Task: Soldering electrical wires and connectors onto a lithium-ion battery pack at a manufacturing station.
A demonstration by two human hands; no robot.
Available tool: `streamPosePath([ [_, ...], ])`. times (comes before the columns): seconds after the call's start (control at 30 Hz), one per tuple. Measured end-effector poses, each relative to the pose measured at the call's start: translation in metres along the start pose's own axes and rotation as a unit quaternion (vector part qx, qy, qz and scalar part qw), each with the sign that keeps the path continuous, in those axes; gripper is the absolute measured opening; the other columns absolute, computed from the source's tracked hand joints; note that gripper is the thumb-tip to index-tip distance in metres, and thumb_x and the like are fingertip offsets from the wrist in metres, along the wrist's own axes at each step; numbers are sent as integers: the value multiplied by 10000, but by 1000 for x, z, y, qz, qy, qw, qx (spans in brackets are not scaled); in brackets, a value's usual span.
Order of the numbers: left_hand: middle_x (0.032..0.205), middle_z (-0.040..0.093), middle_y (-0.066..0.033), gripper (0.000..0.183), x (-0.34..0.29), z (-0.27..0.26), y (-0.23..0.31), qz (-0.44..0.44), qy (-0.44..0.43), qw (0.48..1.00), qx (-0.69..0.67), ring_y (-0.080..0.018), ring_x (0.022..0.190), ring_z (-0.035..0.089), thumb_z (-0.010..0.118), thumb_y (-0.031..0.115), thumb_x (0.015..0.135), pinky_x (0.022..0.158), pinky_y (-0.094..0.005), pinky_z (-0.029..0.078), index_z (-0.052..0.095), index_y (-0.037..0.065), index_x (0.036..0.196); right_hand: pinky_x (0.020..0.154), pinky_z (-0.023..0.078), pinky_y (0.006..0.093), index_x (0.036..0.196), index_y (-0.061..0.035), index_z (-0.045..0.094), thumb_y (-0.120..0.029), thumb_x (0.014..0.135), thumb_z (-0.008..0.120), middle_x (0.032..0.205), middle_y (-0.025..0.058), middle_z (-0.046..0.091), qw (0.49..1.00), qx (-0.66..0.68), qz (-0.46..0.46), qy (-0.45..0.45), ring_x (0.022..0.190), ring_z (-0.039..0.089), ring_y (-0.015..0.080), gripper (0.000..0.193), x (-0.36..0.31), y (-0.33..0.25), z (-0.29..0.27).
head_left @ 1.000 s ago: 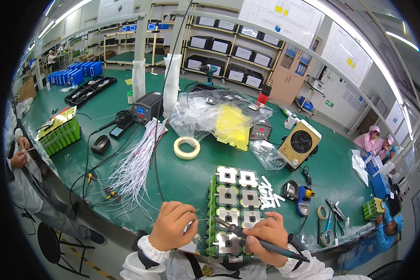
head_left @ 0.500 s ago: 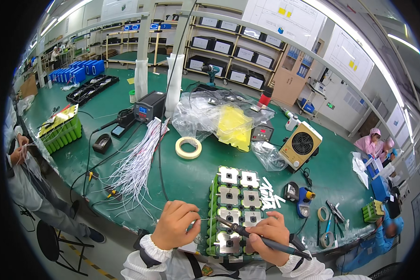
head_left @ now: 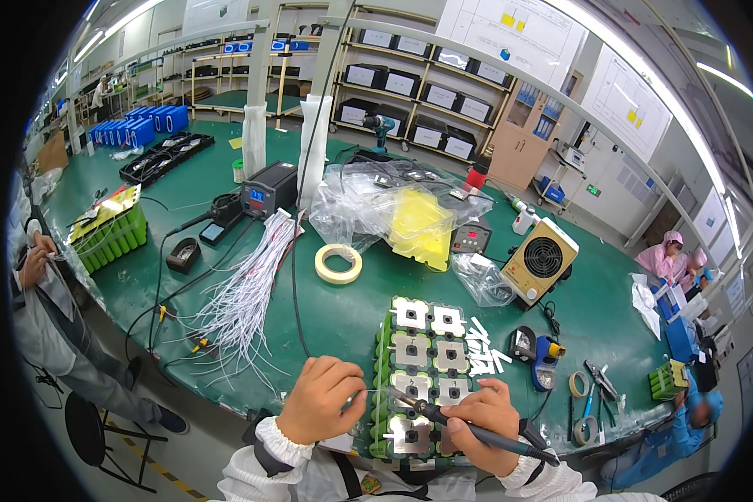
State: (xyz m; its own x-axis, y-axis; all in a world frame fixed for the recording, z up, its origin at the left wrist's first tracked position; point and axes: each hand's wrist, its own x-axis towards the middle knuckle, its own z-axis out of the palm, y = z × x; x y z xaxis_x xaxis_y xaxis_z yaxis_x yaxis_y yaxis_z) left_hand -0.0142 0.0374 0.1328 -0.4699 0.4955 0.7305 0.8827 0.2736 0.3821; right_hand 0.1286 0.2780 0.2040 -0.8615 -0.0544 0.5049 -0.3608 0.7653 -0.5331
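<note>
Cell pack (head_left: 418, 368): white strips (head_left: 480, 346) alongside
Bench edge (head_left: 615, 440): near pack
Left hand (head_left: 320, 402): we pinch wire (head_left: 375, 391)
Right hand (head_left: 487, 416): we grip soldering iron (head_left: 495, 440)

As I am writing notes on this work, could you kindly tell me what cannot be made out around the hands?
All in the head view:
Soldering iron: tip too small to tell whether it touches the wire.
Wire: part hidden within the left hand.
Green cell block: part of its near right side, covered by the right hand.
Left sleeve: cut off by the lower edge.
</note>
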Motion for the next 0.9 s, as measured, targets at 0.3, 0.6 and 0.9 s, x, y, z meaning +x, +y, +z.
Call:
streamPosePath([
  [0.3, 840, 674, 76, 222, -8, -24, 17, 18, 82, 987, 139, -195, 860, 566, 851, 108, 673, 803, -383, 368, 730, 177, 845, 1023, 397, 459, 995, -102, 791, -157, 861, 763, 779, -1, 698, 1000, -3, -1, -6, 810, 671, 174, 148, 0, 1, 0],
  [0.6, 887, 693, 100, 191, -33, -38, 44, 22, 32, 990, 134, -172, 845, 535, 799, 127, 680, 828, -382, 317, 738, 213, 839, 1029, 390, 477, 986, -87, 791, -167, 851, 753, 789, 20, 705, 999, 22, 4, 37, 822, 675, 182, 161, -7, -2, -8],
  [0.9, 962, 695, 61, 150, -41, -35, 54, 19, 0, 997, 81, -180, 886, 556, 781, 144, 710, 842, -351, 365, 685, 155, 825, 1060, 353, 484, 933, -77, 795, -216, 858, 734, 773, 14, 705, 997, 72, -3, 14, 767, 659, 164, 169, -31, -23, -19],
])
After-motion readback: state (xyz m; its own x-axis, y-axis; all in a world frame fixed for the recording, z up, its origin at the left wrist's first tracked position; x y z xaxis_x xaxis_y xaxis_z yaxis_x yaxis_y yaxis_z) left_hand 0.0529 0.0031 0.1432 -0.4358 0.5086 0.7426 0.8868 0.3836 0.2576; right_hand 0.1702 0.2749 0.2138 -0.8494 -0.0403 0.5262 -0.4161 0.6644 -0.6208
